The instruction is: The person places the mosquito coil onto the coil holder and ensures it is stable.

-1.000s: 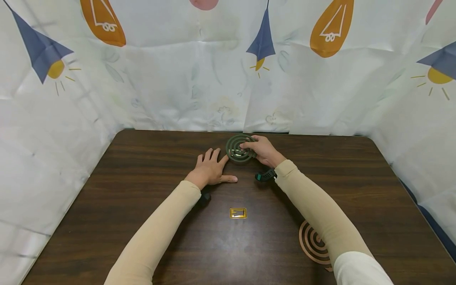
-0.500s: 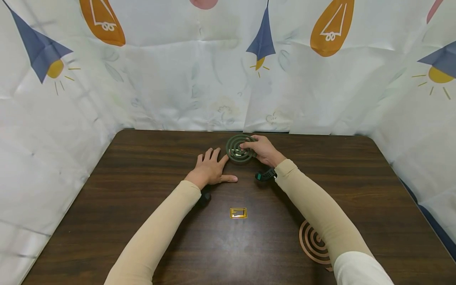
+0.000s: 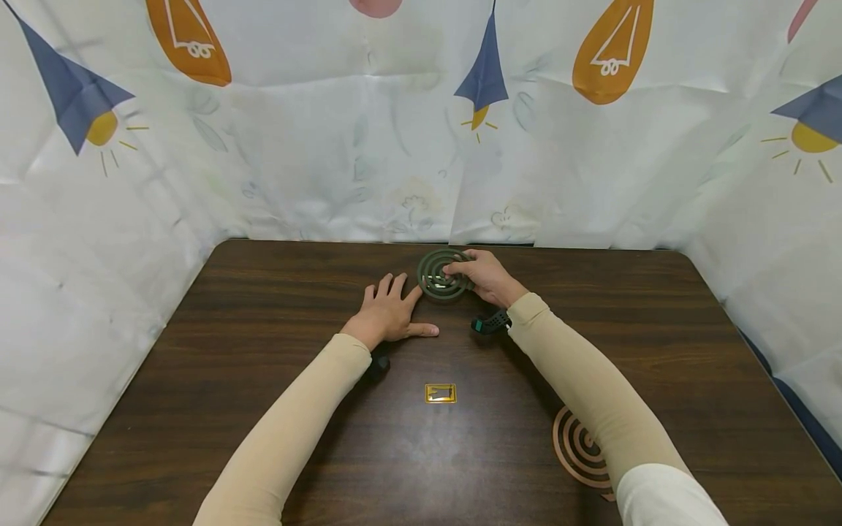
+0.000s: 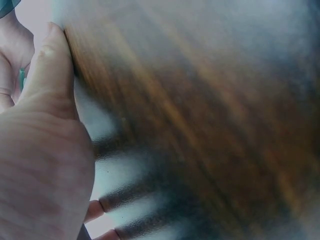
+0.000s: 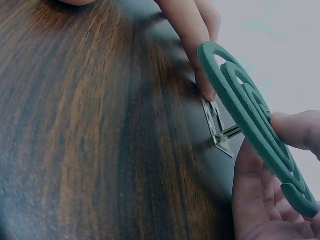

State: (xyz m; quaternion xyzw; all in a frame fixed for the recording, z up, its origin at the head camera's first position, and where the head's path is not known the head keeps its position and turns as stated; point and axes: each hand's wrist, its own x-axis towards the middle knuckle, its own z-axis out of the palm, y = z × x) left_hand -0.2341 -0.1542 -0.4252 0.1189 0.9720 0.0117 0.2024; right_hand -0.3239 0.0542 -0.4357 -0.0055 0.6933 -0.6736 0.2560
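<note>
A green mosquito coil [image 5: 239,114] stands tilted on a small metal stand [image 5: 225,146] near the table's far edge. My right hand [image 3: 487,277] holds the coil, thumb on the front near its centre and fingers behind it. The stand's prong reaches up to the back of the coil. My left hand [image 3: 384,318] lies palm down with fingers spread, its index fingertip on the stand's flat plate. In the left wrist view the left thumb [image 4: 52,70] is stretched out along the tabletop.
On the dark wooden table [image 3: 296,292], a small gold-coloured rectangular metal piece [image 3: 440,394] lies in the middle. A brown mosquito coil [image 3: 556,440] is at the front right, partly hidden under the right forearm. A printed white cloth [image 3: 316,161] encloses the back and sides.
</note>
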